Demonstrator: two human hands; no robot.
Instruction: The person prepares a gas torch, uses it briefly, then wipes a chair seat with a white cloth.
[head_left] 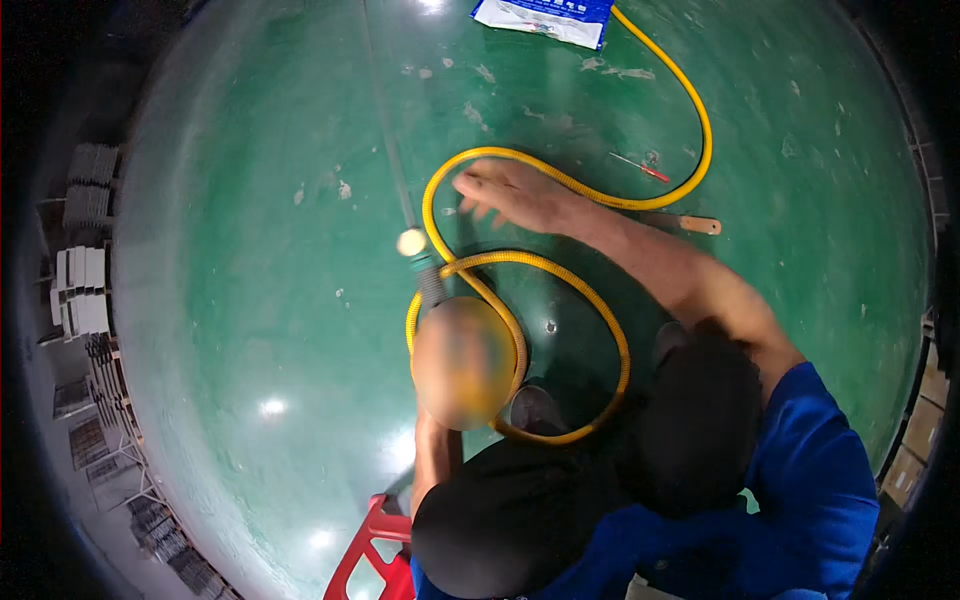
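A long yellow hose [590, 300] lies in loops on the green floor [250, 300]. My right hand [505, 190] reaches forward, palm down and fingers spread, and rests on the far loop of the hose. My left forearm [432, 455] rises to a blurred patch where my left hand [463, 365] is; its grip is hidden. A dark handle [431, 283] with a brass fitting [411, 241] runs out of that patch. From it a thin metal rod [385, 120] stretches away across the floor.
A white and blue bag [545, 18] lies at the far edge by the hose. A small red-handled tool [640, 167] and a wooden-handled tool [692, 224] lie to the right. A red stool [372, 555] is beneath me. Stacked grey pieces [85, 250] line the left, cardboard boxes [925, 420] the right.
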